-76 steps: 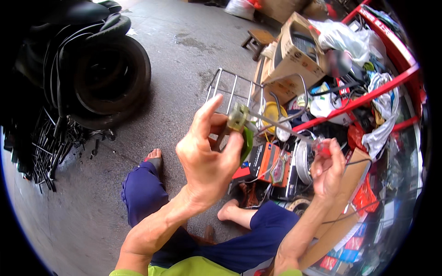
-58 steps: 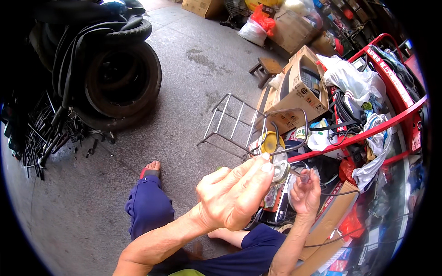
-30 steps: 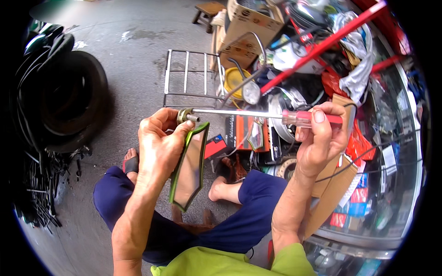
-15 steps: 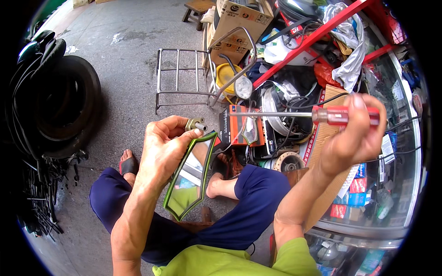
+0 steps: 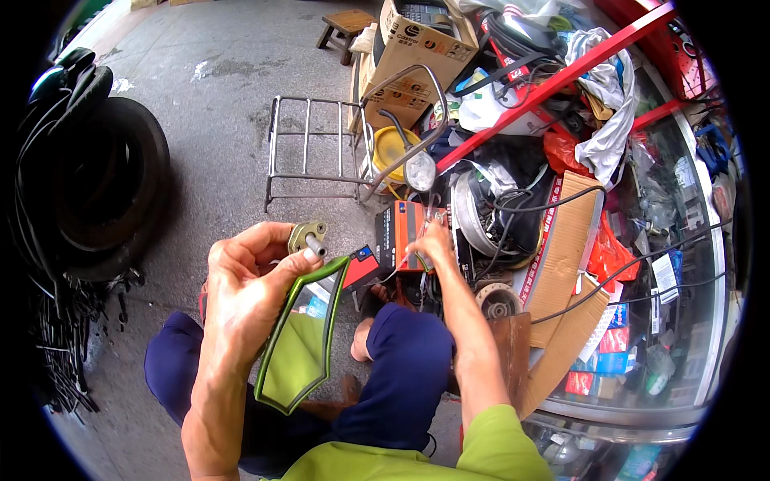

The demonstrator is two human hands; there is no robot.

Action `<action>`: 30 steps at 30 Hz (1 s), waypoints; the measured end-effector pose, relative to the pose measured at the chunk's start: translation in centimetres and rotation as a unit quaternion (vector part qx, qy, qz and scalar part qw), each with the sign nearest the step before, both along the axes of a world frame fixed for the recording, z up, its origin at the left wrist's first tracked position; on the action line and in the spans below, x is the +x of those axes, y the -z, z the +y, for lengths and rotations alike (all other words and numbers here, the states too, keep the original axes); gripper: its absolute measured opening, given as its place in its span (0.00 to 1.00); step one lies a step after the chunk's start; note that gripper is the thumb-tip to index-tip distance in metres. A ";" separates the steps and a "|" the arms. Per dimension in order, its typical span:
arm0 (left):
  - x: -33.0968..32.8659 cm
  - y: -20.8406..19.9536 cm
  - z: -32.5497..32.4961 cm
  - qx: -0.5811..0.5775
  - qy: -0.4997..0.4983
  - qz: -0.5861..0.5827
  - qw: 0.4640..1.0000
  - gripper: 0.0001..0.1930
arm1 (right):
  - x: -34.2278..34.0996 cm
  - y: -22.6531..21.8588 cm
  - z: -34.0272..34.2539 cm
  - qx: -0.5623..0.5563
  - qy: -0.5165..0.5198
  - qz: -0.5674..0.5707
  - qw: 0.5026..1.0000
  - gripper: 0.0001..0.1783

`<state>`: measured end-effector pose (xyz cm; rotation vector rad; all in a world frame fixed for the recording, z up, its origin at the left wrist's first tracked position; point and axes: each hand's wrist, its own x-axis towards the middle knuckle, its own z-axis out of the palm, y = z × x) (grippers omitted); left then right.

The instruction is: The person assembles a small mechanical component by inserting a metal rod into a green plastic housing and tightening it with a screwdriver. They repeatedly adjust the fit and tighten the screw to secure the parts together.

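My left hand (image 5: 249, 280) is closed around the stem end of a green-rimmed mirror (image 5: 297, 353), thumb pressed by its metal stem. A round brass-coloured metal clamp (image 5: 307, 237) sits at that end, between thumb and fingers. The mirror hangs tilted below, its glass reflecting green. My right hand (image 5: 435, 244) reaches down to an orange and black box (image 5: 409, 216), its fingers curled over the top. Part of another green-rimmed piece shows beside those fingers. What the right fingers grip is too small and covered to make out.
Ahead stands a metal rack (image 5: 313, 152), with a yellow bucket (image 5: 391, 152) and cardboard box (image 5: 409, 60) behind. Cardboard sheets (image 5: 565, 256) and a black cable lie on the glass display case (image 5: 682, 321) at right. Tyres (image 5: 120, 184) are stacked at left; a wooden stool (image 5: 346, 24) stands farther off.
My right hand has dropped from the upper right to the orange box; the red-handled screwdriver it held no longer shows. My left hand has shifted slightly left and down with the mirror.
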<state>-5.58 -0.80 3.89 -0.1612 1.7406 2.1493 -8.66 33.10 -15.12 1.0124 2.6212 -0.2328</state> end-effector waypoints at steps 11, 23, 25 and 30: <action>-0.3 0.2 0.6 0.027 -0.007 0.013 1.000 0.08 | 3.1 5.3 4.6 -0.110 0.167 0.154 0.968 0.21; -0.2 -0.1 0.0 0.037 -0.007 0.018 0.999 0.08 | 4.8 2.5 3.3 -0.387 0.273 0.394 0.788 0.18; -0.3 0.1 0.0 0.044 -0.001 0.019 0.999 0.08 | 4.8 1.3 2.9 -0.376 0.272 0.368 0.806 0.18; -0.3 0.1 -0.4 0.050 0.004 0.013 0.999 0.07 | 5.8 -4.9 -0.1 -0.542 0.147 0.331 0.758 0.17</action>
